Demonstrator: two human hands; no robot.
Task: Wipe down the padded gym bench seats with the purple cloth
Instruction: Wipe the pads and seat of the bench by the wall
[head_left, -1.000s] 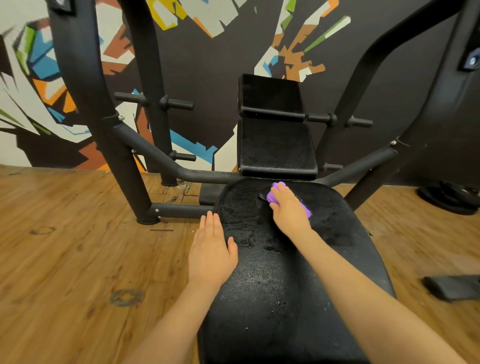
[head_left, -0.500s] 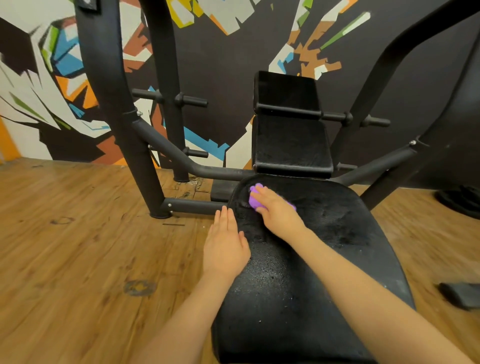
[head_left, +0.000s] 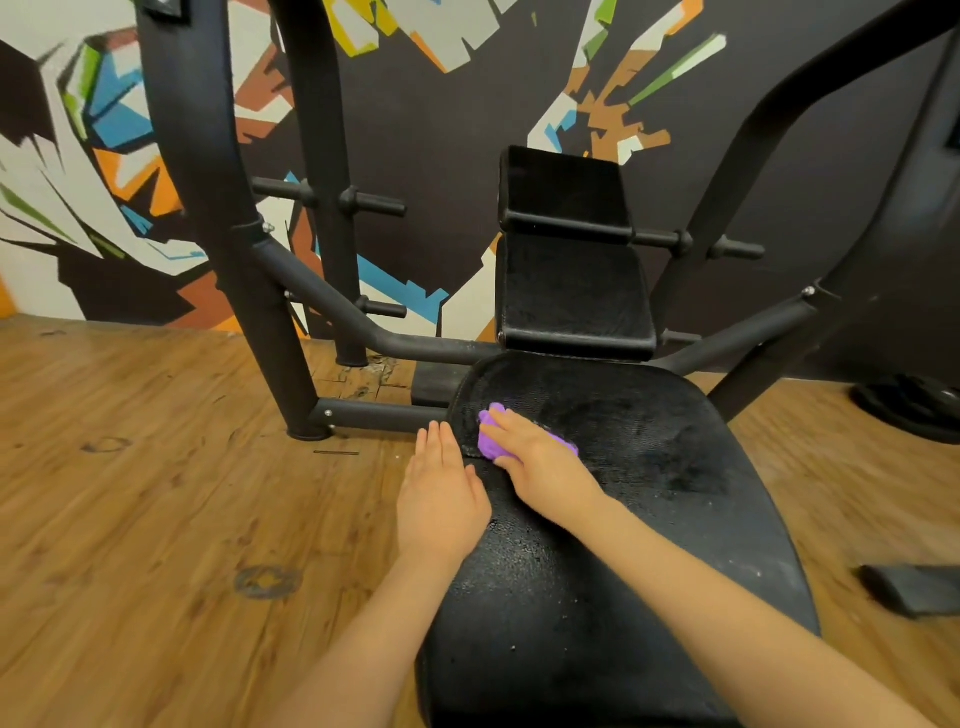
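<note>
A black padded bench seat (head_left: 649, 467) fills the lower middle of the view, with a smaller black pad (head_left: 571, 296) rising behind it. My right hand (head_left: 540, 462) lies over a bunched purple cloth (head_left: 488, 439) and presses it on the seat's far left part, fingers curled over it. Most of the cloth is hidden under that hand. My left hand (head_left: 441, 493) rests flat on the seat's left edge, fingers straight, just left of the right hand.
Black steel frame tubes (head_left: 363, 332) and uprights with pegs (head_left: 374, 202) stand left and right of the pads. Wood floor (head_left: 156, 493) lies all around. A weight plate (head_left: 914, 410) lies at right, a dark block (head_left: 914, 587) lower right. A painted wall stands behind.
My right hand has slid the purple cloth from the seat's far middle leftward and nearer, to the left edge. The left hand stays on the seat's side. The camera shifted slightly.
</note>
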